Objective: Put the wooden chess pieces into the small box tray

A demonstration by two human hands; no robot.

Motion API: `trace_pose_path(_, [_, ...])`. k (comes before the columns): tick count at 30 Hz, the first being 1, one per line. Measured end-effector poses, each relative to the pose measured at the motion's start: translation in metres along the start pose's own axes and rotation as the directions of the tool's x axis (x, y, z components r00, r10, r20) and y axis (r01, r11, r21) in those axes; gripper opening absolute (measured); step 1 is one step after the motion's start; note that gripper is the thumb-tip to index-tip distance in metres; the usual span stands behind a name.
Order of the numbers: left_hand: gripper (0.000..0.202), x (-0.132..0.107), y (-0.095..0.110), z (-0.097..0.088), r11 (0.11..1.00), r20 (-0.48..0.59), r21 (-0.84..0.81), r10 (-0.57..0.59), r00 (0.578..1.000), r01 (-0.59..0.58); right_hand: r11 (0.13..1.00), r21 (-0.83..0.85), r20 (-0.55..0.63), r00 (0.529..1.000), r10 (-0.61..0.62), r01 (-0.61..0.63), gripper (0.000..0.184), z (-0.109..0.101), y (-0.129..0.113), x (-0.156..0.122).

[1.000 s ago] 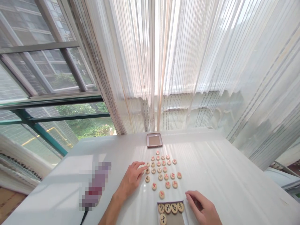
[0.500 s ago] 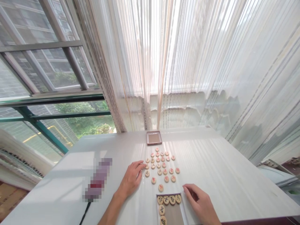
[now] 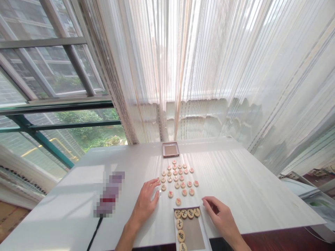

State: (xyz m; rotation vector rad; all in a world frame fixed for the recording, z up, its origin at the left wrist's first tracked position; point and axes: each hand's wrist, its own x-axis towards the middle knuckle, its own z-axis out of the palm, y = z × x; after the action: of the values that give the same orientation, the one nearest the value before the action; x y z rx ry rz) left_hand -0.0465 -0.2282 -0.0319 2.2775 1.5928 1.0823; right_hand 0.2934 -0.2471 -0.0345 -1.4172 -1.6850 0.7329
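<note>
My left hand [image 3: 147, 199] is over the table with its fingers extended and its thumb apart. Its fingertips are at the left edge of a loose group of round Chinese chess pieces [image 3: 175, 172], close to a dark-marked piece [image 3: 163, 187]. No piece shows in its grasp. My right hand [image 3: 219, 213] is beside the upper right corner of a shallow open box [image 3: 204, 223], fingers curled and thumb tip near the index tip, nothing visible between them. Dark-marked pieces line the box's far side and left side. A red-marked piece [image 3: 178, 201] lies just beyond the box.
At the table's far edge stands another shallow tray or lid [image 3: 171, 150]. A blurred-out purple item [image 3: 111, 195] with a black cord [image 3: 94, 233] lies on the left of the white table [image 3: 235, 174]. Sheer curtains [image 3: 199, 69] and a window [image 3: 52, 69] are behind.
My left hand's fingertips have drawn back slightly from the pieces and its thumb has spread. My right hand stays beside the box. The view has tilted down, showing more of the box.
</note>
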Motion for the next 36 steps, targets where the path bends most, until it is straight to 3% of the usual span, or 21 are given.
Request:
trace_pose_path(7, [0.024,-0.009,0.028,0.000,0.999,0.073,-0.047,-0.017,0.997,0.021,0.995,-0.028,0.136,0.986,-0.094,0.099,0.025,-0.002,-0.009,-0.002])
trace_pose_path(18, [0.022,0.005,0.017,-0.001,0.997,0.055,0.030,-0.071,0.996,0.069,0.983,-0.077,0.209,0.967,-0.148,0.167,0.016,0.005,-0.008,0.001])
trace_pose_path(24, [0.019,0.039,0.000,-0.015,0.994,0.066,0.083,-0.071,0.995,0.066,0.982,-0.086,0.185,0.971,-0.152,0.170,0.018,0.008,-0.009,0.003])
trace_pose_path(31, [0.016,0.094,-0.010,-0.024,0.995,0.232,0.104,-0.014,0.973,-0.011,0.979,-0.090,0.121,0.977,-0.173,0.184,0.016,0.014,-0.005,0.000])
trace_pose_path(36, [0.010,0.101,-0.002,-0.026,0.991,0.286,0.132,-0.007,0.958,-0.032,0.981,-0.067,0.132,0.976,-0.170,0.180,0.019,0.014,0.000,-0.002])
